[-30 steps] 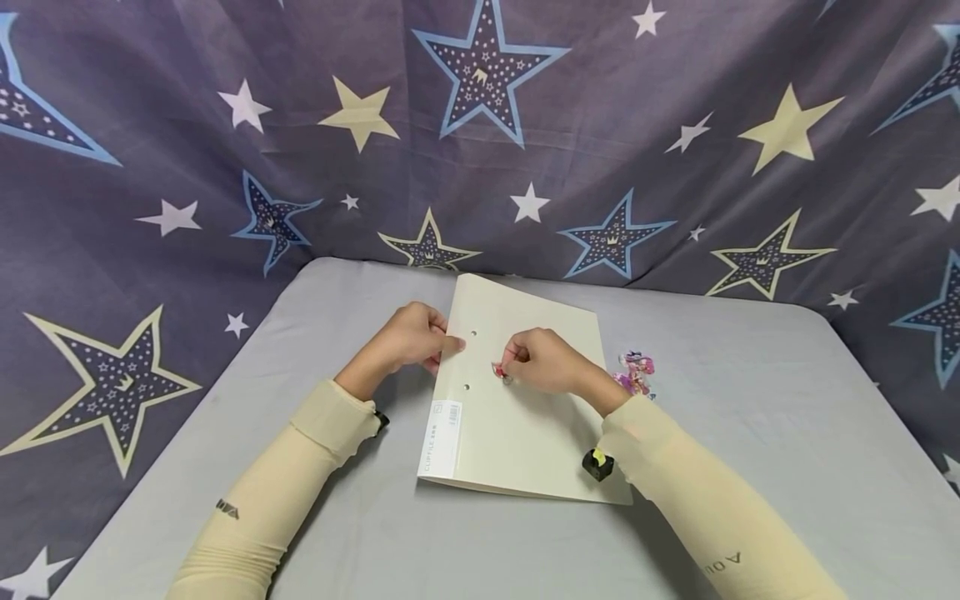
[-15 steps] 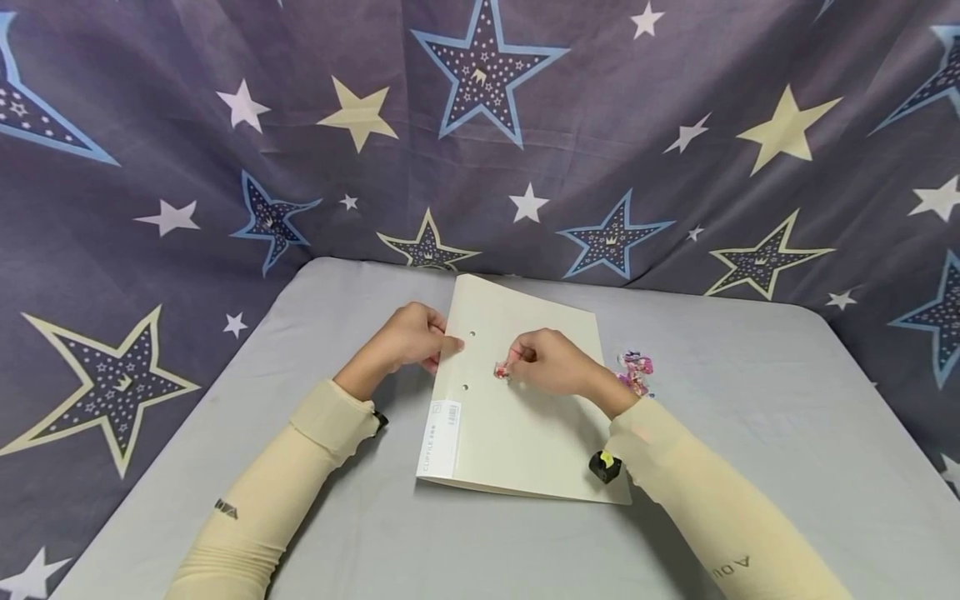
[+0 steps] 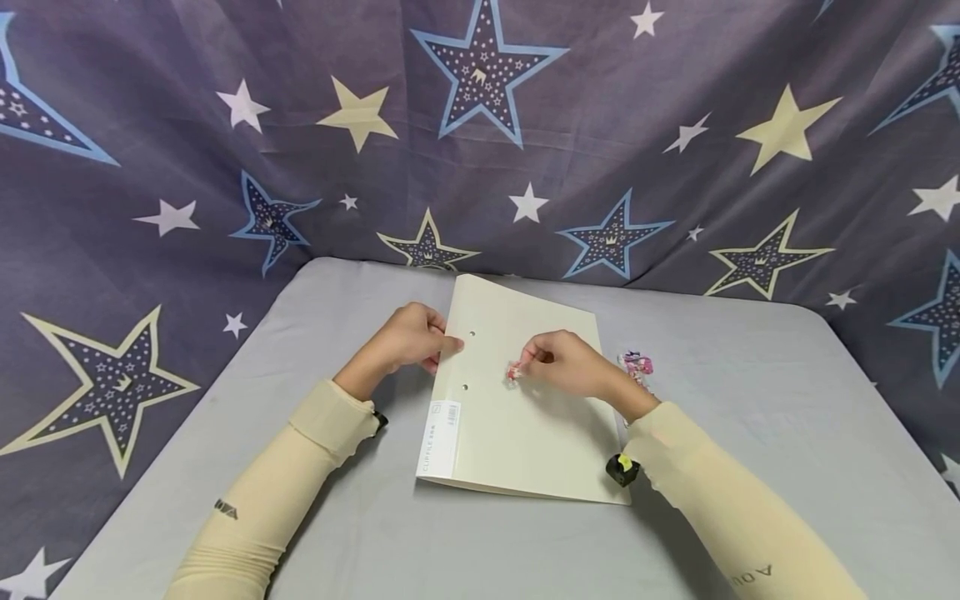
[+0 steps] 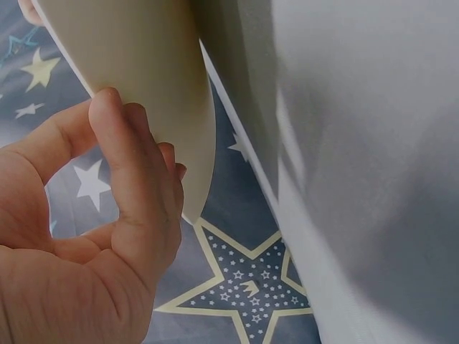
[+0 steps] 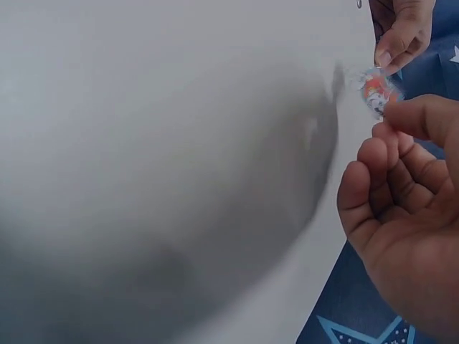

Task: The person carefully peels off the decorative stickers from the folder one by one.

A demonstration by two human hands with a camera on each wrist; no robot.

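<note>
A cream clip file folder [image 3: 555, 442] lies slanted on the table, a white label along the bottom of its spine. My left hand [image 3: 408, 336] pinches the cover's left edge, thumb on top and fingers beneath; in the left wrist view the cover [image 4: 143, 43] bends up from the sheet below. Above the middle of the cover, my right hand [image 3: 562, 362] pinches a small clear sticker [image 3: 513, 373] between thumb and index finger. The right wrist view shows its red and white picture [image 5: 376, 93] with a transparent margin. The other right fingers curl loosely underneath.
A small pile of shiny pink and purple stickers [image 3: 637, 363] lies just right of the folder, partly behind my right wrist. Grey cloth covers the table [image 3: 750, 400]. A dark star-patterned curtain [image 3: 480, 183] hangs along its back and sides.
My right hand has moved slightly right across the cover with the sticker, and more of the sticker now shows beyond its fingertips. The left hand and folder stay in place.
</note>
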